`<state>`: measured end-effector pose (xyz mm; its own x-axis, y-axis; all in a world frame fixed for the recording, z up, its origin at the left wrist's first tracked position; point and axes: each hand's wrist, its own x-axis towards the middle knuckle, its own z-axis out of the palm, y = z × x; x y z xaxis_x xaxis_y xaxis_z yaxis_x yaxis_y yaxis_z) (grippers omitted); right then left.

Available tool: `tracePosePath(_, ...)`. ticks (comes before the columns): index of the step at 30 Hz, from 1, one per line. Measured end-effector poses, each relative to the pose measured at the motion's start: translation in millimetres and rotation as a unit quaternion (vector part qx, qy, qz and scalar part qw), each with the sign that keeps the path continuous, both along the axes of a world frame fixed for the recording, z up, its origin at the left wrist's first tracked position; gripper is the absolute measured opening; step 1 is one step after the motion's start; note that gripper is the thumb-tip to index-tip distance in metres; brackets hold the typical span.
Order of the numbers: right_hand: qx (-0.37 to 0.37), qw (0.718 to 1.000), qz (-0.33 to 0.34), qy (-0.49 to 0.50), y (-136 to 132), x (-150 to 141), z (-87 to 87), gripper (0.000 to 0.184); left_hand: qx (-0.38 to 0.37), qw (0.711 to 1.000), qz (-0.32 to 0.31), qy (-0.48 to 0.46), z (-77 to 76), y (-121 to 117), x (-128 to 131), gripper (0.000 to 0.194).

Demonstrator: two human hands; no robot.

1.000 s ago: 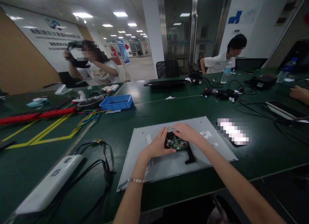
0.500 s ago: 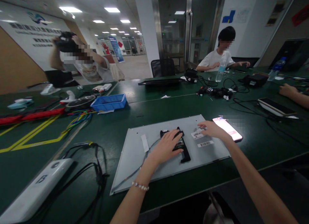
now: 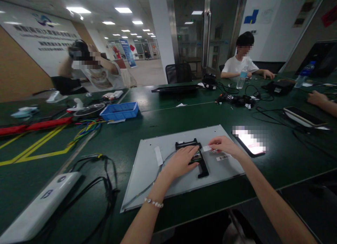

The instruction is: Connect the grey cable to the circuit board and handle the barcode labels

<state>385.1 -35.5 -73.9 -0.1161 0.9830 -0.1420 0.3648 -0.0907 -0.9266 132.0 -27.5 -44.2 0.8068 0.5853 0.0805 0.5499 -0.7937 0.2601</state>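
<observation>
Moving toward the left hand, the right hand, nearly closed, is pinching 1 white slip while the left, loosely spread, is covering the black frame beneath, perhaps risking skidding if pressure slackens.

Ceiling lights glow; glass doors stand beside a white pillar.

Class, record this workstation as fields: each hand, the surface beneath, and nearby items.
Left hand: spread over part of the circuit board and black bracket
Right hand: fingertips at a small white slip; grip unclear
Beneath both: pale flat panel on green tabletop
Also on panel: thin cable, barcode label
Right of panel: phone, screen lit
Beyond panel, left: blue plastic bin
</observation>
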Motion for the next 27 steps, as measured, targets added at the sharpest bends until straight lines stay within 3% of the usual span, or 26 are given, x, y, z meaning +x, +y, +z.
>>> tracePosePath(5, -0.034, 0.998, 0.018, 0.05, -7, -21, -3.7, 0.015, 0.006, 1.0, -0.002, -0.001, 0.5, -2, 2, 0.06)
tracePosePath(12, -0.003, 1.0, 0.014, 0.011, -6, -29, -5.1, 0.016, 0.025, 0.999, -0.027, 0.024, 3.1, -6, 6, 0.048)
tracePosePath(23, 0.153, 0.982, 0.013, -0.11, -12, -35, -6.7, 0.014, 0.022, 0.999, -0.027, 0.012, 2.8, -5, 6, 0.041)
tracePosePath(27, 0.178, 0.975, 0.018, -0.135, -15, -37, -4.4, 0.012, 0.024, 0.999, -0.027, 0.009, 1.2, -5, 6, 0.041)
